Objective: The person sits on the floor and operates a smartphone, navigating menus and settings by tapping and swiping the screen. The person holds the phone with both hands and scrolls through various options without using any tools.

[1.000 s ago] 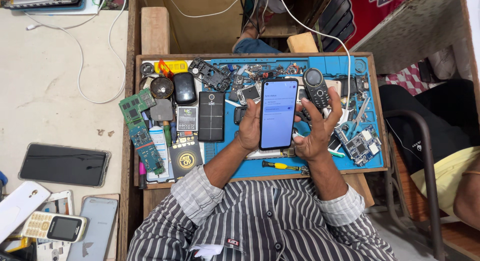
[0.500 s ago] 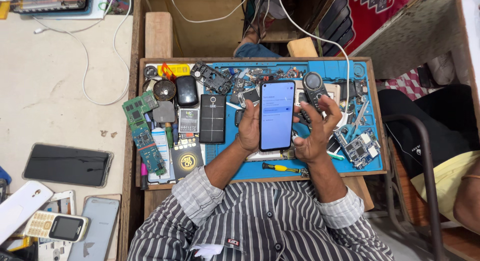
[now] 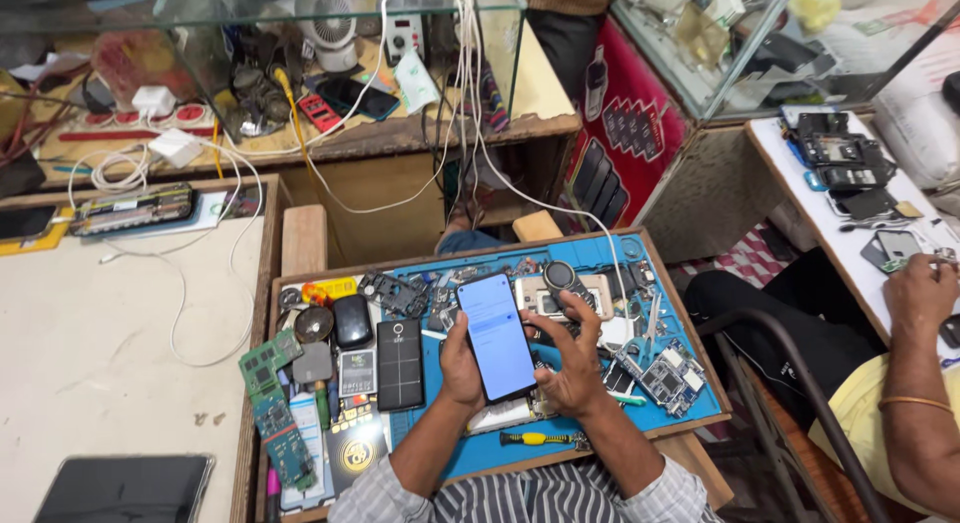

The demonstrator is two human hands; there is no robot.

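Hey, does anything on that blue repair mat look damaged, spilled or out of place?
Nothing spilled. The blue mat is crowded with loose phone parts, and bare green circuit boards overhang its left edge. The smartphone in the left hand looks intact, its screen lit.

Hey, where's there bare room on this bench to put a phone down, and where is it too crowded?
The left hand holds the smartphone; the right hand touches it. Free patches: the pale table between the white cable and the dark tablet, and the blue mat strip around the yellow screwdriver. Crowded: the mat's top edge and its left side by the green boards.
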